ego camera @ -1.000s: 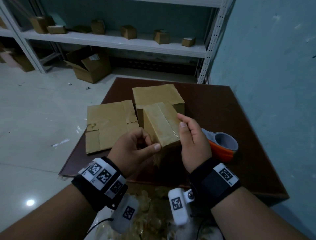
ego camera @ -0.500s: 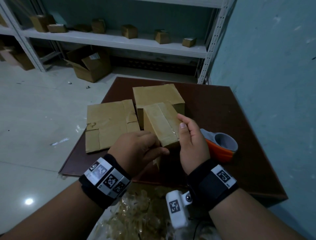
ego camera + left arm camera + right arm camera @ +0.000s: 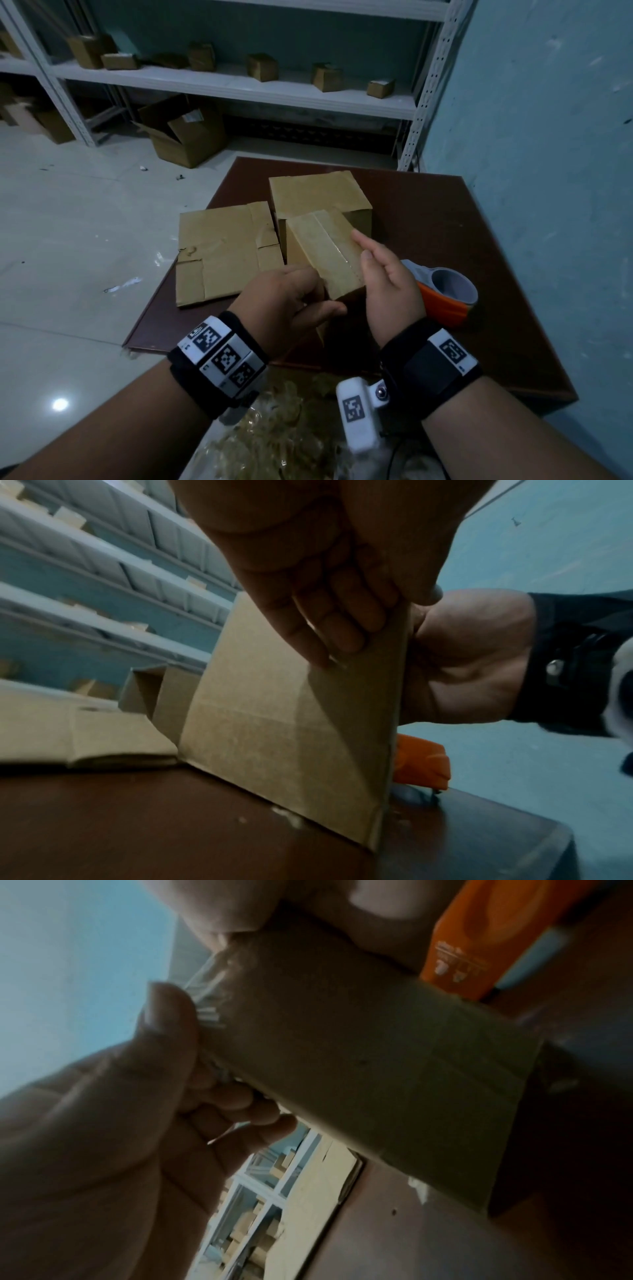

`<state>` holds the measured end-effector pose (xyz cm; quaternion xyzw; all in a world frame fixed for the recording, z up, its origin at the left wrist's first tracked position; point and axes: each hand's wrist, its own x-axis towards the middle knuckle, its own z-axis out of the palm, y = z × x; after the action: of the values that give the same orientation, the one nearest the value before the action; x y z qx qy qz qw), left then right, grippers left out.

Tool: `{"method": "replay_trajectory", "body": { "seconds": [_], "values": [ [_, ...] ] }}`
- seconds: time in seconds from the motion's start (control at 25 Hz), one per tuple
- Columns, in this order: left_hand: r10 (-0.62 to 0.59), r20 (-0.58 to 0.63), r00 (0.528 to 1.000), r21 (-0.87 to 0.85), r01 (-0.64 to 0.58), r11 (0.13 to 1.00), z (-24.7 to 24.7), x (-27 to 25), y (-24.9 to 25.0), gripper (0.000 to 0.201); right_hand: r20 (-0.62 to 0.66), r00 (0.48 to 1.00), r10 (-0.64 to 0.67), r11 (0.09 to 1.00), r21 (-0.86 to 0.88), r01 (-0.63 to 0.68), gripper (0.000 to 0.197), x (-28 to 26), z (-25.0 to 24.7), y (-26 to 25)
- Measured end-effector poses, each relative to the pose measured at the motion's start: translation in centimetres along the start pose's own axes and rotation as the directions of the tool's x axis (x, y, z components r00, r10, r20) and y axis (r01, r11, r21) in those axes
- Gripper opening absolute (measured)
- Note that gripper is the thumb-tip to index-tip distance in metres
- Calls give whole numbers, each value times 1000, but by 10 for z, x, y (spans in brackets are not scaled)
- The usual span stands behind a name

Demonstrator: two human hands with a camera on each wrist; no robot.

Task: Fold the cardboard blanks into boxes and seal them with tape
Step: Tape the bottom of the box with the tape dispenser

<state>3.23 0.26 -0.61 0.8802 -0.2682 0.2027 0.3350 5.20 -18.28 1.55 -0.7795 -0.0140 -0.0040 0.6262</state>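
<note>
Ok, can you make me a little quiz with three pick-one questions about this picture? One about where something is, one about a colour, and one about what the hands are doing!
1. Where does the tape dispenser lie?
A. On the table, right of the small box
B. On the shelf
C. On the floor

2. What colour is the tape dispenser's body?
A. Green
B. Orange
C. Pink

3. What is the left hand doing?
A. Resting flat on the table
B. Holding scissors
C. Pinching the near end of the small box

Answers: 1 A, it sits on the table just beyond the right hand. 2 B, the body shows bright orange in the head view. 3 C, its thumb and fingers are closed on the box's near end, where crinkled clear tape shows in the right wrist view.
</note>
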Motion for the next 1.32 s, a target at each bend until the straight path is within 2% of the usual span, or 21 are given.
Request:
{"method": "replay_trajectory", "body": {
  "seconds": [0.08, 0.12, 0.2, 0.24, 0.28, 0.32, 0.36, 0.44, 0.48, 0.52, 0.6, 0.68, 0.76, 0.8, 0.84, 0.96, 1.04, 1.2, 1.28, 1.32],
  "values": [
    [-173, -6, 985, -120, 171, 978, 1, -3, 5, 30, -8, 999, 46, 999, 16, -46, 36, -1, -2, -5],
    [-301, 6, 954, -243, 293, 925, 0, -3, 9, 27, -6, 997, 79, 997, 27, -79, 38, -1, -3, -6],
    [-528, 71, 847, -488, 491, 722, -4, 2, 15, 29, -24, 993, 120, 992, 41, -119, 38, -2, -6, -9],
    [-607, 90, 789, -534, 553, 640, -6, 4, 16, 35, -40, 993, 114, 993, 34, -112, 37, -2, -8, -9],
    [-667, 85, 740, -521, 604, 603, -8, 8, 17, 34, -48, 994, 95, 995, 18, -94, 39, -1, -11, -9],
    [-706, 62, 705, -478, 642, 599, -10, 11, 16, 28, -51, 995, 81, 997, -1, -81, 42, 1, -14, -8],
    [-723, 29, 690, -421, 665, 617, -13, 13, 15, 20, -57, 995, 80, 996, -20, -82, 44, 3, -17, -6],
    [-716, -52, 696, -337, 663, 669, -18, 16, 13, 12, -68, 995, 68, 995, -69, -73, 34, 8, -23, -2],
    [-703, -81, 706, -330, 647, 688, -22, 18, 13, 15, -55, 996, 64, 993, -99, -69, 29, 10, -25, -1],
    [-688, -79, 722, -348, 626, 697, -26, 17, 13, 23, -30, 997, 66, 990, -124, -69, 33, 12, -27, 1],
    [-644, 23, 765, -353, 609, 711, -31, 16, 17, 58, 21, 997, 80, 986, -151, -76, 52, 15, -29, 3],
    [-603, 159, 782, -230, 623, 748, -31, 13, 20, 93, 40, 996, 84, 984, -162, -77, 59, 17, -31, 3],
    [-575, 218, 788, -47, 597, 801, -31, 10, 19, 110, 33, 997, 76, 979, -190, -68, 57, 19, -34, 4],
    [-566, 216, 795, 11, 578, 816, -31, 10, 17, 112, 24, 997, 70, 977, -204, -64, 54, 20, -36, 4],
    [-560, 205, 803, 38, 565, 824, -33, 10, 17, 108, 12, 998, 67, 977, -206, -63, 49, 20, -37, 4],
    [-510, 133, 850, 80, 504, 860, -38, 9, 11, 67, -30, 999, 28, 977, -210, -33, 26, 20, -43, 3],
    [-441, 77, 894, 146, 427, 892, -38, 8, 10, 49, -27, 999, -21, 971, -238, 14, 18, 18, -44, 2],
    [-320, 54, 946, 257, 297, 920, -34, 8, 9, 41, 70, 996, -54, 956, -286, 72, 11, 14, -50, -5],
    [-276, 55, 960, 292, 249, 923, -33, 10, 10, 32, 58, 998, -34, 907, -417, 56, 14, 21, -65, -7],
    [-259, 63, 964, 307, 229, 924, -32, 11, 10, 28, 28, 999, -34, 847, -529, 44, 16, 28, -74, -5]
  ]
}}
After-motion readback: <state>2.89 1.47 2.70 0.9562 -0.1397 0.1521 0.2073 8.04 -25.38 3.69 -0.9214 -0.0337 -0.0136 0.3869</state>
